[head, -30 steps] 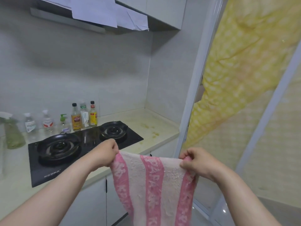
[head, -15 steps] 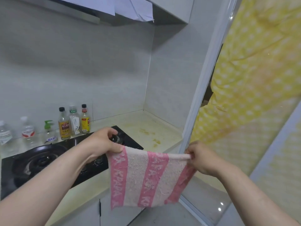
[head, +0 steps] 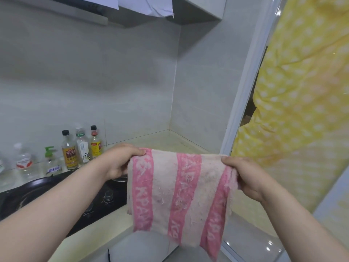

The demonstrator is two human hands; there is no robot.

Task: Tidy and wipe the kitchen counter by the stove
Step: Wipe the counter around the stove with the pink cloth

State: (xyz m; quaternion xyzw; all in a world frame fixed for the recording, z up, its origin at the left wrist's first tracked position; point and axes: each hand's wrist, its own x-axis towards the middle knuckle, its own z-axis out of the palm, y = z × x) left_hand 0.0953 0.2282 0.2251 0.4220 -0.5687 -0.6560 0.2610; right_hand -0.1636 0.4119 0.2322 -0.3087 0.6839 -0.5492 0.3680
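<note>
A pink and white striped towel [head: 179, 193] hangs spread in front of me, above the counter's front edge. My left hand [head: 119, 163] pinches its upper left corner and my right hand [head: 247, 176] grips its upper right corner. The cream counter [head: 156, 140] runs into the corner behind the towel, which hides much of it. The black gas stove [head: 105, 197] lies to the left, partly covered by my left forearm.
Three sauce bottles [head: 82, 146], a green pump bottle [head: 52, 163] and a clear water bottle [head: 23, 161] stand along the tiled back wall. A white door frame [head: 243, 91] and a yellow dotted curtain [head: 302, 101] close the right side. A range hood [head: 113, 14] hangs overhead.
The view has moved closer to the counter corner and to the right. Both hands have lifted the towel higher and over the counter edge, still stretched between them.
</note>
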